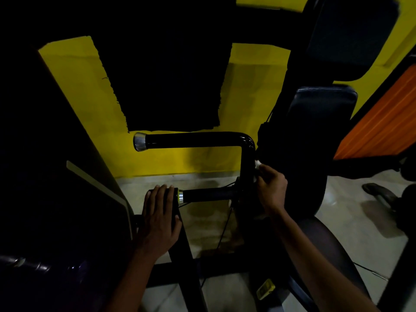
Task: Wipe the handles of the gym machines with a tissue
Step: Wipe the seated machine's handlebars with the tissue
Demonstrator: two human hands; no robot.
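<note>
A black bent handle bar [198, 139] with a chrome end cap [139, 141] runs right, then turns down as an upright tube [247, 167]. Below it a shorter black grip [209, 195] with a silver ring sticks out to the left. My right hand [271, 188] pinches a small white tissue [257, 164] against the right side of the upright tube. My left hand [161, 217] lies flat with straight fingers over the end of the lower grip and the black frame under it.
Dark padded seat and back pads [322, 109] stand at the right, with an orange panel [378, 122] beyond. A yellow wall [74, 86] with a black mat is ahead. A dark machine body [45, 154] fills the left. Black frame bars [186, 266] cross the pale floor below.
</note>
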